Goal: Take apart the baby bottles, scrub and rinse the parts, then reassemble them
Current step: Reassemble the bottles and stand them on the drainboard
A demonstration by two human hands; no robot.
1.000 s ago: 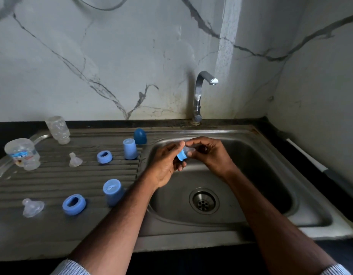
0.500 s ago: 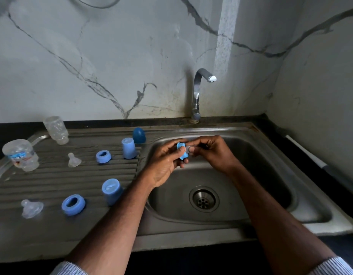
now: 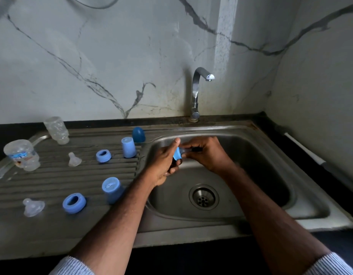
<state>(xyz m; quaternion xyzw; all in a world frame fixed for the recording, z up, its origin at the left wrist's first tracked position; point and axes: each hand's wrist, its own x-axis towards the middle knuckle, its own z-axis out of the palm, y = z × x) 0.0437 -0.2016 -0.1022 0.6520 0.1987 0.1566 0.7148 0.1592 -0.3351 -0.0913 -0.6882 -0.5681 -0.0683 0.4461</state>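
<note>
drainboard (image 3: 52,179): two clear bottles, two nipples, blue rings, caps, left of basin | tap (image 3: 199,90) off, behind hands | blue ring (image 3: 177,153) with clear part over sink (image 3: 270,155), pinched between left hand (image 3: 163,165) and right hand (image 3: 207,153), both gripping

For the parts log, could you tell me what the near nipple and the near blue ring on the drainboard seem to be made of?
Near nipple: probably silicone, since it is translucent, cloudy and soft-looking. Near blue ring: likely hard plastic, opaque with a matte, even colour.

Both forearms reach forward, converging toward 12 o'clock; the left hand (image 3: 165,163) and right hand (image 3: 206,153) meet, fingers curled, pinching.
</note>
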